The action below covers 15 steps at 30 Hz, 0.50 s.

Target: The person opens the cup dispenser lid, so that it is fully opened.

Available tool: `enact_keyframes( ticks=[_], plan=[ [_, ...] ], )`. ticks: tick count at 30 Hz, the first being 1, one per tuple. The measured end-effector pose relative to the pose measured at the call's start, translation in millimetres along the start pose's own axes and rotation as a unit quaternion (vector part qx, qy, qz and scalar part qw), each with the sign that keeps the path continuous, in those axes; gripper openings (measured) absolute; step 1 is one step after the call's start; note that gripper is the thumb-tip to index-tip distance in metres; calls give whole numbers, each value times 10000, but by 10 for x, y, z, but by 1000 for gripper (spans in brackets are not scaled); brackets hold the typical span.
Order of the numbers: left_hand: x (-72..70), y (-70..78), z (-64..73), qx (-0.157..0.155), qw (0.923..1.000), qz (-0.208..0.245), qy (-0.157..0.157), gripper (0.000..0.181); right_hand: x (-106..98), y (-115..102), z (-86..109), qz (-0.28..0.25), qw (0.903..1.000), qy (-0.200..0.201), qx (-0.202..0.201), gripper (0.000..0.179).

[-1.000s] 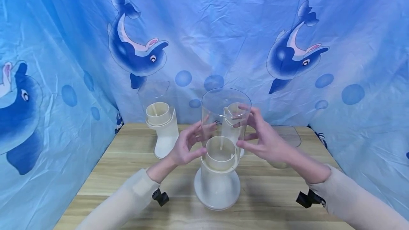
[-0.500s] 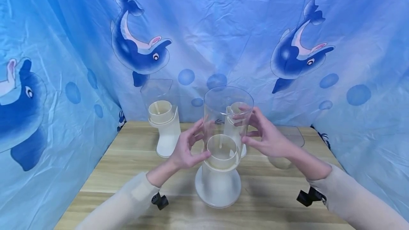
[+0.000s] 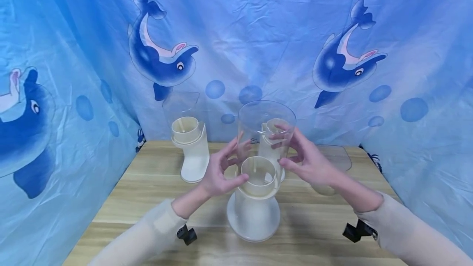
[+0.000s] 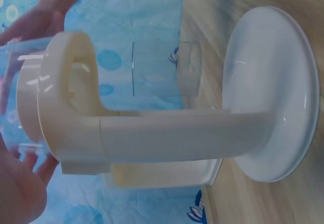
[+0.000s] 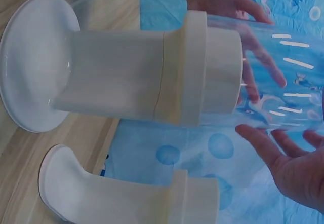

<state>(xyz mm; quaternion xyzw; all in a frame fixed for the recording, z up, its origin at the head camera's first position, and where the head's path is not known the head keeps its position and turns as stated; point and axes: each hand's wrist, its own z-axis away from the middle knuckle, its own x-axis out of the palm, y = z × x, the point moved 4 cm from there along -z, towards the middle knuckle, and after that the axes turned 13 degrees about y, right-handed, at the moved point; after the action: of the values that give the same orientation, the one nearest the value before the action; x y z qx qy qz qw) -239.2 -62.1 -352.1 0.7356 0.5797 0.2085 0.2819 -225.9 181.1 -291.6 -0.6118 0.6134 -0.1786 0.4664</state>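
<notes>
A tall clear cylinder (image 3: pixel 267 112) stands upright over the collar of a cream-white stand (image 3: pixel 255 216) with a round base. My left hand (image 3: pixel 221 171) holds the cylinder's left side low down, thumb in front and fingers reaching behind. From the right, my right hand (image 3: pixel 308 157) grips it with the thumb near the front and the fingers seen through the wall. In the right wrist view the cylinder (image 5: pixel 288 77) surrounds the stand's inner ring (image 5: pixel 223 69). The left wrist view shows the stand's neck (image 4: pixel 177 135) and wide base (image 4: pixel 268 92) on the table.
A second cream-white stand (image 3: pixel 194 157) is at the back left, with a clear container (image 3: pixel 181 102) behind its top. Another white stand (image 3: pixel 264 149) is directly behind the cylinder. A clear piece (image 3: pixel 338 157) lies at the right on the wooden table (image 3: pixel 148 200). Blue dolphin-print cloth (image 3: pixel 255 44) hangs behind.
The cylinder's upper rim has shifted slightly to the right, and my left hand with it. My right hand keeps nearly the same place. The view has also shifted a little.
</notes>
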Motion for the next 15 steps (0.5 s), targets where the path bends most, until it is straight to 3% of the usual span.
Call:
enact_keyframes(
  ticks=[9,15],
  plan=[
    [45,22,32,25,9978,-533,384,107,-39,87,-42,-316,9987,-226,-329,78],
    [-6,-60,-41,321,9992,-253,-23,108,-56,39,-30,69,9991,-19,-411,74]
  ],
)
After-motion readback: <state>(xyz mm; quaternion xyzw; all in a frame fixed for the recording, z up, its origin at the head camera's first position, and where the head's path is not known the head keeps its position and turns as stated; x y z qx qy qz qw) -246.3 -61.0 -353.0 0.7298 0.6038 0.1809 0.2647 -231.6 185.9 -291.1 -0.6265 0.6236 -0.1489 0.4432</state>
